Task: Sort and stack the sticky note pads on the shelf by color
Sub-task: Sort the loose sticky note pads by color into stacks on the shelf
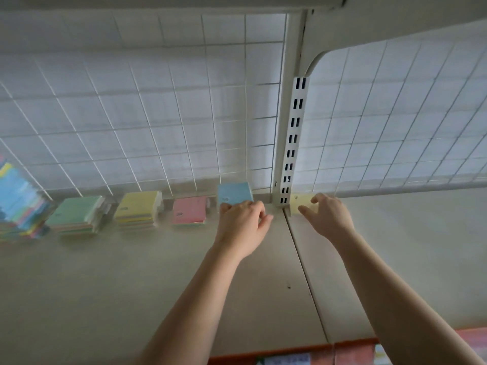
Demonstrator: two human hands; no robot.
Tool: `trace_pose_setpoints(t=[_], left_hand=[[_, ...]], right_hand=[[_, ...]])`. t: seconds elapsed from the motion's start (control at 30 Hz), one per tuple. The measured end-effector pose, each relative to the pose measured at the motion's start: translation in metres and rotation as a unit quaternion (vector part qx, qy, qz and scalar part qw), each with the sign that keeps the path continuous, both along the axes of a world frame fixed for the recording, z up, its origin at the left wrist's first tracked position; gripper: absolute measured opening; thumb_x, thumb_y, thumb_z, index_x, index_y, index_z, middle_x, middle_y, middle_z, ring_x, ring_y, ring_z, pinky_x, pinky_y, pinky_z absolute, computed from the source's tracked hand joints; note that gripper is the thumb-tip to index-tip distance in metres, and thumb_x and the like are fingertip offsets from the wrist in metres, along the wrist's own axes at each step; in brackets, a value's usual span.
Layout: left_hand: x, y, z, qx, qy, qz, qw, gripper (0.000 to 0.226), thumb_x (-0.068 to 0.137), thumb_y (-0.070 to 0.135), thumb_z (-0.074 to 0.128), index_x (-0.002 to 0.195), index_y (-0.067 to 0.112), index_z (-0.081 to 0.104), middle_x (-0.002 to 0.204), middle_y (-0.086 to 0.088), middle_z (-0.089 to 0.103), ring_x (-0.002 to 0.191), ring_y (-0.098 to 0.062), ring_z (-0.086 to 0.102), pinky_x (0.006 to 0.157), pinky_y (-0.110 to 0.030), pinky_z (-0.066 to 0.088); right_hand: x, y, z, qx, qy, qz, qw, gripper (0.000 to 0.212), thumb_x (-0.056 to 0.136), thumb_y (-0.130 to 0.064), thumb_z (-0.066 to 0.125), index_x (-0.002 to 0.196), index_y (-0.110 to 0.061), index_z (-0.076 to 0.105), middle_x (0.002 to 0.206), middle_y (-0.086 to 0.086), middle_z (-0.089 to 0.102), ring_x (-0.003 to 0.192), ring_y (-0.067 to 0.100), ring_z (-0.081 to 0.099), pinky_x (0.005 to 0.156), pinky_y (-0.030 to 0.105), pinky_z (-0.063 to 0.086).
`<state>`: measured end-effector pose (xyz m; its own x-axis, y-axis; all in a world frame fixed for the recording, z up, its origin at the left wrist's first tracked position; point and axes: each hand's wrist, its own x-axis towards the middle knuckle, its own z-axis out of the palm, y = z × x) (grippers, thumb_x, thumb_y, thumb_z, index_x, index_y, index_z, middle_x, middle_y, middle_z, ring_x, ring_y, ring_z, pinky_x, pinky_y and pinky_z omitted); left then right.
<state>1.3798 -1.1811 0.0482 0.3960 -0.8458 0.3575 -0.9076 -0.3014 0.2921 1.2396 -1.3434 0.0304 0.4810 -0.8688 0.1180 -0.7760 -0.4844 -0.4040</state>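
Note:
Along the back of the shelf stand a green-topped stack, a yellow-topped stack and a pink-topped stack of sticky note pads. Further right a blue pad is tilted up, and my left hand grips its near edge. Right of the upright post lies a pale yellow pad. My right hand rests on it with thumb and fingers around its edges. At the far left sits a mixed, messy pile of pads.
A white wire grid backs the shelf. A slotted white upright divides the two shelf boards, with a seam running toward me. An orange shelf edge with price labels shows at the bottom.

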Motion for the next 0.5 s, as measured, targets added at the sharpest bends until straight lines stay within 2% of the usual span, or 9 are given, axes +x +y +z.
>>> trace_pose_setpoints(t=[0.13,0.27,0.37,0.5], left_hand=[[-0.006,-0.001,-0.003,0.001,0.003,0.016,1.0,0.025,0.093,0.045,0.047,0.087,0.023,0.058,0.087,0.005,0.066,0.083,-0.018,0.062,0.087,-0.038,0.038],[-0.009,0.003,-0.007,-0.001,0.012,0.027,1.0,0.023,0.092,0.044,0.048,0.085,0.024,0.058,0.087,0.006,0.065,0.082,-0.017,0.061,0.086,-0.037,0.039],[-0.01,0.008,-0.008,-0.001,0.018,0.04,0.999,0.021,0.092,0.042,0.05,0.084,0.024,0.057,0.088,0.006,0.065,0.083,-0.018,0.062,0.085,-0.036,0.038],[-0.014,0.015,-0.01,-0.012,0.011,0.052,0.999,0.017,0.091,0.037,0.052,0.086,0.024,0.059,0.088,0.005,0.067,0.084,-0.017,0.063,0.091,-0.034,0.03]], right_hand=[[0.008,0.001,0.0,0.006,0.043,-0.002,0.999,0.058,0.081,-0.062,0.055,0.107,-0.011,0.054,0.105,0.011,0.062,0.111,0.034,0.048,0.083,0.039,0.044],[0.014,0.003,0.003,0.032,0.047,-0.021,0.998,0.071,0.075,-0.063,0.062,0.12,-0.011,0.046,0.118,0.015,0.054,0.117,0.035,0.043,0.087,0.041,0.045],[0.018,0.0,0.004,0.06,0.02,-0.03,0.998,0.08,0.069,-0.058,0.07,0.122,-0.007,0.037,0.121,0.018,0.05,0.116,0.036,0.043,0.094,0.042,0.04],[0.018,0.002,0.01,0.104,-0.068,-0.021,0.992,0.077,0.067,-0.036,0.081,0.122,-0.004,0.036,0.123,0.018,0.039,0.111,0.033,0.044,0.097,0.037,0.039]])
